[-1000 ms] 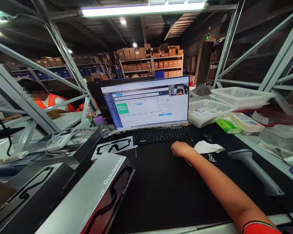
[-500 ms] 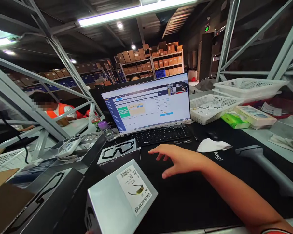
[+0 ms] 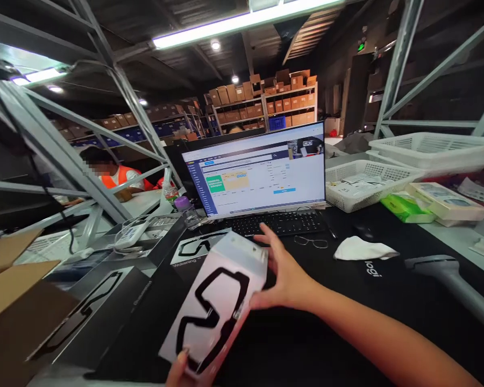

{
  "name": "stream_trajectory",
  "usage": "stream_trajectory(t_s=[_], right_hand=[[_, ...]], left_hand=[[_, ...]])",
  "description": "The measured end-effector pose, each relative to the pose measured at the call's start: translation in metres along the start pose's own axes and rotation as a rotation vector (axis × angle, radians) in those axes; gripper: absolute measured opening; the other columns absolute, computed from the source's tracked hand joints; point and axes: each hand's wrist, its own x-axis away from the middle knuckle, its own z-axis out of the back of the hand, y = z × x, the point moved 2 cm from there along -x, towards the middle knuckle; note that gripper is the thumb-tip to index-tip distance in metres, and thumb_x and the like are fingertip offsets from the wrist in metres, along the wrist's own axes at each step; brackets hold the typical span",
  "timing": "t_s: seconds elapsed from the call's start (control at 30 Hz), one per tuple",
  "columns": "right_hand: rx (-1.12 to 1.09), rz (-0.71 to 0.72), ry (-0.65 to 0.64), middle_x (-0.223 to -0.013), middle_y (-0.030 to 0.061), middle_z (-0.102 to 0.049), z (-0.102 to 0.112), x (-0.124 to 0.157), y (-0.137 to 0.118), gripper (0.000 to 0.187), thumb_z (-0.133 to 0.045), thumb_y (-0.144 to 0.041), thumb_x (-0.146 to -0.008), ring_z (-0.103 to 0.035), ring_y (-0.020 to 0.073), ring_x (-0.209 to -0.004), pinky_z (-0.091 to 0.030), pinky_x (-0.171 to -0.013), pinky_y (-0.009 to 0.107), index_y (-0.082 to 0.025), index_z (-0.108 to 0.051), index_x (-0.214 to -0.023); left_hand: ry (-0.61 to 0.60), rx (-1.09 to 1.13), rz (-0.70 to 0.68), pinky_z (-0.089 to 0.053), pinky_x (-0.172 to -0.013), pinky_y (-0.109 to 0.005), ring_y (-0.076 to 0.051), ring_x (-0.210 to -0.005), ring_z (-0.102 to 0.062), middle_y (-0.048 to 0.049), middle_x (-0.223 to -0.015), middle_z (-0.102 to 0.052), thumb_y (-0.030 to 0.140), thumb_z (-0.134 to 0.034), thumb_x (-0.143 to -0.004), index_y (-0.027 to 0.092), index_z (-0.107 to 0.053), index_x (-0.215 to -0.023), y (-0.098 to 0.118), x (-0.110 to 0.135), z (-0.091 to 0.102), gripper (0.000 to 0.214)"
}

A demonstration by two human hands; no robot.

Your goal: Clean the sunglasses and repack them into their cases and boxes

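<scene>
A white glasses box (image 3: 221,293), printed with a black outline of shield glasses, is tilted above the black desk mat. At its near lower end is my left hand (image 3: 178,371), thumb pressed on the printed face and the other fingers out of sight. My right hand (image 3: 286,277) is beside the box's far right end, fingers spread and thumb close to its edge; whether it touches I cannot tell. Behind the white box lies another glasses box (image 3: 181,252), partly covered. A larger dark glasses box (image 3: 92,317) lies to the left.
A monitor (image 3: 254,172) and keyboard (image 3: 298,223) stand behind the hands. Wire eyeglasses (image 3: 311,243), a white cloth (image 3: 363,250) and a barcode scanner (image 3: 447,269) lie rightward. White baskets (image 3: 347,201) are at back right, an open carton (image 3: 20,301) at left. Another person (image 3: 121,177) sits beyond the frame.
The white box has turned from its labelled side to its printed glasses face and moved up and right. My right hand has come to its far end. The view has shifted left.
</scene>
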Motion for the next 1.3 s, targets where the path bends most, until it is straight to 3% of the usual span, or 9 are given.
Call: stream_trajectory(t_s=[0.1, 0.2, 0.27, 0.43, 0.57, 0.77, 0.93, 1.13, 1.3], right_hand=[[-0.234, -0.045, -0.027, -0.161, 0.0172, -0.026, -0.021, -0.006, 0.032, 0.145, -0.092, -0.065, -0.051, -0.041, 0.0348, -0.143, -0.035, -0.115, 0.057, -0.033, -0.002, -0.160], [-0.181, -0.058, -0.330, -0.141, 0.0151, -0.056, -0.032, -0.004, 0.042, 0.106, -0.087, -0.065, -0.062, -0.054, 0.0355, -0.130, -0.045, -0.108, 0.055, -0.026, -0.039, -0.148], [-0.051, -0.052, -0.371, -0.129, 0.0141, -0.065, -0.022, -0.004, 0.035, 0.086, -0.083, -0.065, -0.066, -0.061, 0.0362, -0.121, -0.048, -0.104, 0.055, -0.022, -0.053, -0.135], [0.587, 0.059, -0.155, -0.155, 0.0124, -0.043, 0.035, -0.010, -0.005, 0.119, -0.087, -0.051, -0.058, -0.044, 0.0412, -0.139, -0.035, -0.116, 0.056, -0.027, -0.028, -0.159], [0.955, 0.085, -0.222, -0.149, 0.0087, -0.049, 0.048, -0.001, -0.015, 0.116, -0.086, -0.037, -0.053, -0.047, 0.0403, -0.134, -0.039, -0.113, 0.051, -0.034, -0.035, -0.157], [1.065, -0.034, -0.422, -0.142, 0.0120, -0.053, 0.015, 0.006, 0.006, 0.120, -0.090, -0.035, -0.046, -0.050, 0.0400, -0.126, -0.040, -0.111, 0.051, -0.028, -0.041, -0.156], [0.929, -0.128, -0.528, -0.151, 0.0127, -0.044, 0.020, -0.002, 0.004, 0.110, -0.092, -0.052, -0.056, -0.044, 0.0365, -0.135, -0.038, -0.114, 0.049, -0.026, -0.045, -0.153], [0.809, -0.080, -0.310, -0.151, 0.0149, -0.045, 0.067, -0.011, -0.022, 0.094, -0.084, -0.060, -0.071, -0.045, 0.0332, -0.139, -0.033, -0.119, 0.051, -0.023, -0.048, -0.150], [0.675, 0.078, -0.435, -0.156, 0.0134, -0.043, 0.044, -0.011, -0.024, 0.108, -0.089, -0.058, -0.065, -0.042, 0.0331, -0.142, -0.031, -0.121, 0.050, -0.026, -0.039, -0.155]], left_hand=[[0.067, 0.058, -0.044, -0.047, -0.109, -0.063, -0.041, -0.123, -0.062, -0.0067, -0.123, -0.074, 0.055, -0.078, -0.074, 0.027, -0.074, -0.112, -0.001, -0.004, -0.025, 0.047], [-0.053, 0.026, -0.145, -0.045, -0.109, -0.063, -0.040, -0.126, -0.061, -0.0099, -0.135, -0.066, 0.054, -0.083, -0.071, 0.030, -0.062, -0.128, -0.004, -0.012, -0.046, 0.065], [-0.152, -0.093, -0.218, -0.042, -0.110, -0.064, -0.040, -0.131, -0.056, -0.0162, -0.145, -0.057, 0.056, -0.086, -0.068, 0.029, -0.048, -0.141, -0.006, -0.018, -0.052, 0.087], [-0.086, -0.503, -0.535, -0.021, -0.119, -0.063, -0.038, -0.151, -0.024, -0.0265, -0.162, -0.024, 0.082, -0.074, -0.062, 0.024, -0.012, -0.157, 0.013, -0.027, -0.042, 0.128], [-0.191, -0.651, -0.597, -0.015, -0.122, -0.059, -0.036, -0.154, -0.017, -0.0216, -0.167, -0.012, 0.088, -0.065, -0.064, 0.026, -0.006, -0.160, 0.047, -0.018, -0.035, 0.128], [-0.294, -0.922, -0.346, -0.024, -0.120, -0.062, -0.040, -0.149, -0.031, -0.0213, -0.162, -0.028, 0.061, -0.089, -0.058, 0.024, -0.014, -0.160, 0.050, -0.018, -0.033, 0.132], [-0.137, -0.635, -0.277, -0.040, -0.114, -0.051, -0.040, -0.135, -0.051, -0.0216, -0.146, -0.051, 0.045, -0.093, -0.052, 0.017, -0.042, -0.145, 0.030, -0.033, -0.024, 0.109], [0.216, -0.165, 0.003, -0.059, -0.088, -0.041, -0.039, -0.110, -0.069, -0.0149, -0.120, -0.073, 0.048, -0.090, -0.051, 0.017, -0.056, -0.136, 0.034, -0.040, 0.006, 0.096], [0.470, 0.165, 0.321, -0.062, -0.063, -0.037, -0.029, -0.072, -0.075, -0.0063, -0.081, -0.079, 0.043, -0.072, -0.076, 0.017, -0.064, -0.130, 0.046, -0.040, 0.021, 0.061]])
